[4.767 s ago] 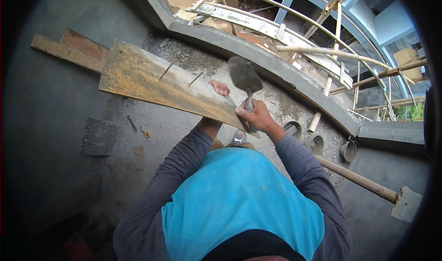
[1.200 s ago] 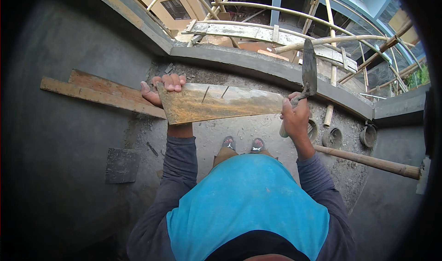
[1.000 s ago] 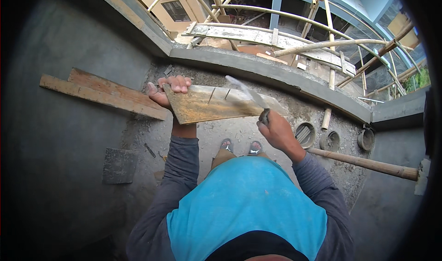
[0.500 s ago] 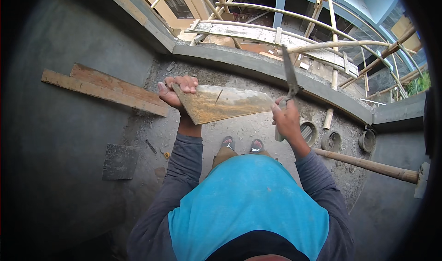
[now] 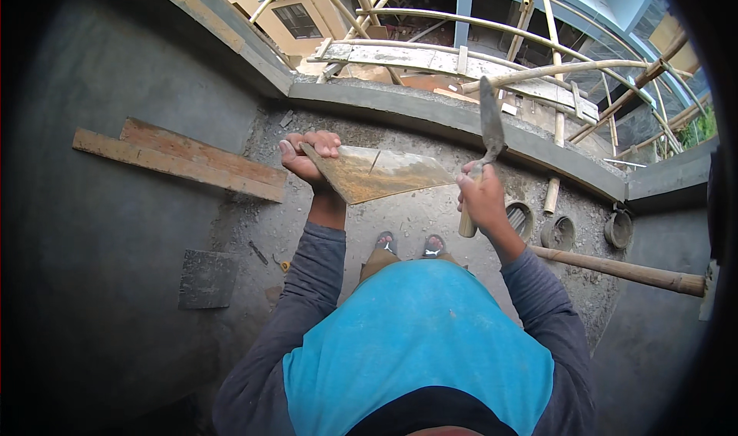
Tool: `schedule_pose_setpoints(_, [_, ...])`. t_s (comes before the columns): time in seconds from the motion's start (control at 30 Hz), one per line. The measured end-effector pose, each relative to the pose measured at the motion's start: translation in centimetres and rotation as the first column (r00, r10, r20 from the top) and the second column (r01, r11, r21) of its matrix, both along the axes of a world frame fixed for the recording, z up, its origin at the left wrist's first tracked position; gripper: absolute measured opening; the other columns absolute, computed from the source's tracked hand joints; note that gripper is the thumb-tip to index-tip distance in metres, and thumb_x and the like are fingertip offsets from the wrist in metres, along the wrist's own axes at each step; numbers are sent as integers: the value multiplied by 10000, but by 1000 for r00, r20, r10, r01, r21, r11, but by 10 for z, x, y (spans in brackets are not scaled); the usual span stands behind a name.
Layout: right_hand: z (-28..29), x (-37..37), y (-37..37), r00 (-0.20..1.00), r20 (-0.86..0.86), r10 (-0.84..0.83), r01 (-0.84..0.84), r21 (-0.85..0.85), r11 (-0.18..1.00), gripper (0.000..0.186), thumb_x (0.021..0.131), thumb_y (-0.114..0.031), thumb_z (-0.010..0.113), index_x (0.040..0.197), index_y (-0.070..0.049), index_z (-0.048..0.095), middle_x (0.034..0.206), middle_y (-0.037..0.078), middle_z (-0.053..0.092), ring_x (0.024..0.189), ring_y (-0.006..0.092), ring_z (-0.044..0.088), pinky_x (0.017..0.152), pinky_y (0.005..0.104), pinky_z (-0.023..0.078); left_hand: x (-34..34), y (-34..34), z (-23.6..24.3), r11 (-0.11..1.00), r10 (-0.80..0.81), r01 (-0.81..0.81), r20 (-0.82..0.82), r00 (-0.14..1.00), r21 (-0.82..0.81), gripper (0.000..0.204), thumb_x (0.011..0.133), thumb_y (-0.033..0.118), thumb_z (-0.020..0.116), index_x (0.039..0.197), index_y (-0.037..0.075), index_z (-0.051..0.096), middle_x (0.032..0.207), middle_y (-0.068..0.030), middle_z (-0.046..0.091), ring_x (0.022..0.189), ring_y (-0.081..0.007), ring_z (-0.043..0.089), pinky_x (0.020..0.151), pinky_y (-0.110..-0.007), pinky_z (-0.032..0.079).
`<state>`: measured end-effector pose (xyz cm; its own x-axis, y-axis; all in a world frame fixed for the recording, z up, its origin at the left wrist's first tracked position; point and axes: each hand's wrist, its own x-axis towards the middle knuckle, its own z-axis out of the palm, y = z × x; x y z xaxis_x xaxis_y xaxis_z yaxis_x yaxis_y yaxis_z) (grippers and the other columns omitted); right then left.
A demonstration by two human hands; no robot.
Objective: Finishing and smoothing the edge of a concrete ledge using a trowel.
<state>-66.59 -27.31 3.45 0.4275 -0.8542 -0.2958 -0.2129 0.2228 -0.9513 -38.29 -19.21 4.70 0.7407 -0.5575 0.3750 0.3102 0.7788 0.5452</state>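
My left hand (image 5: 310,156) grips the left end of a cut tile piece (image 5: 384,176). The piece is tan and dusty, tapers toward the right and has a short dark slit near its upper edge. Its far tip reaches close to my right hand (image 5: 483,196), which is wrapped round the handle of a trowel (image 5: 492,125). The trowel's grey, pointed blade stands up above the fist, and the pale handle end sticks out below it. The blade is apart from the tile piece.
Wooden planks (image 5: 184,162) lean at the left, with a dark square board (image 5: 207,279) below them. Several round buckets (image 5: 558,234) and a bamboo pole (image 5: 615,270) are on the right. A low cement wall (image 5: 384,107) runs ahead, with bamboo scaffolding (image 5: 492,30) beyond.
My left hand and the tile piece have shifted slightly right. The trowel blade has turned, showing more of its flat face. Both hands keep their hold.
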Motion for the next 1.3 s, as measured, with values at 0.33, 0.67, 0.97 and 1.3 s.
schedule_pose_setpoints(0.33, [2,-5,-5,996,79,39,-44,58,997,219,882,-135,605,1071,-49,538,753,60,579,593,127,573,507,270,492,7,-1,-4,991,-117,118,27,993,-58,501,975,548,364,703,172,553,561,-85,567,506,-230,534,664,-412,449])
schedule_pose_setpoints(0.67, [11,-3,6,989,-22,149,-150,-46,988,257,884,-151,614,1112,-42,570,804,74,599,644,140,593,585,282,497,-1,-3,-3,1000,15,-14,35,999,-7,424,989,529,385,764,171,421,513,-58,516,463,-199,486,632,-375,447])
schedule_pose_setpoints(0.97, [-1,3,24,898,-180,402,-436,-233,869,308,856,-221,672,1066,-23,566,853,120,637,809,239,647,745,374,505,-5,-5,-4,987,147,-146,-10,989,60,442,996,534,338,756,166,390,491,-44,501,437,-194,466,621,-365,449])
schedule_pose_setpoints(1.3, [20,-18,6,516,-8,857,-853,-93,513,182,832,-132,694,938,-47,573,756,25,581,578,110,582,512,265,484,-7,-11,4,998,5,1,89,996,-67,461,967,577,388,768,162,414,496,-55,506,444,-201,475,616,-369,446])
